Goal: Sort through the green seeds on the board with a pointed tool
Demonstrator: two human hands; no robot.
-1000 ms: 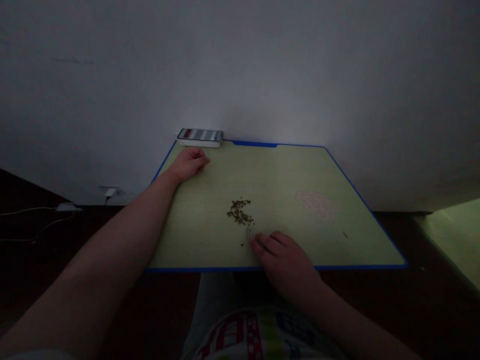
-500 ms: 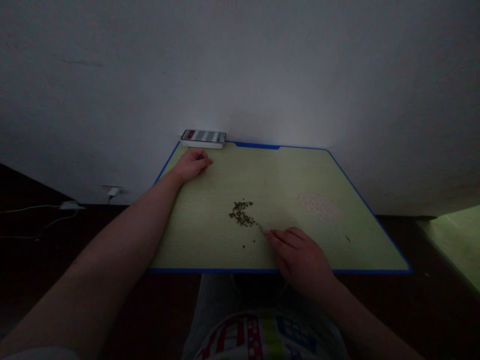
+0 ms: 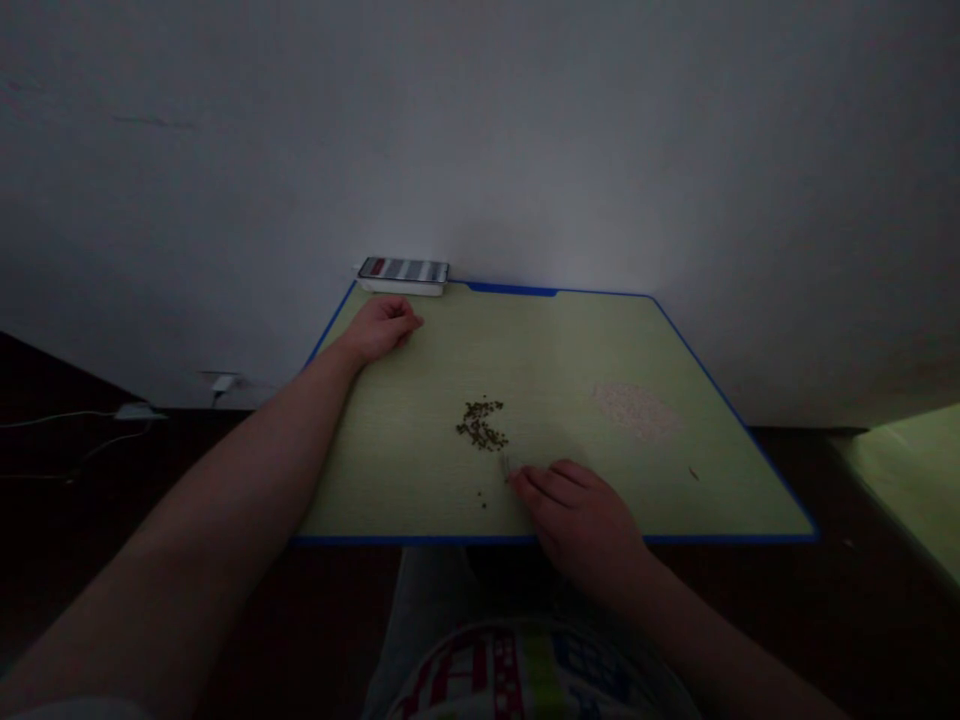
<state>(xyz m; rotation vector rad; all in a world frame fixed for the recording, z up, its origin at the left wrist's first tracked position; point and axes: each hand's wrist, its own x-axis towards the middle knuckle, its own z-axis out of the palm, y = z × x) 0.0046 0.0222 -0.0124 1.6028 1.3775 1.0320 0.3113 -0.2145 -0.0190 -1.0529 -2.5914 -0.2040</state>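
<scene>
Dark seeds (image 3: 480,425) in a loose heap, pale grains (image 3: 636,410) in a separate patch.
The heap lies mid-counter (image 3: 562,335), a few strays below it toward the front edge, and the pale patch sits well apart to the right. The right hand's (image 3: 581,525) fingers (image 3: 540,487) curl just beside a small pale sliver (image 3: 510,465), though any grip on it can't be told; the left hand (image 3: 382,328) rests released and empty at the far corner.

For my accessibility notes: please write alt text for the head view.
A right hand on a blue-edged green board has its fingertips at a small pale object beside scattered dark seeds. Pale grains lie farther right; the left hand rests near a phone.
</scene>
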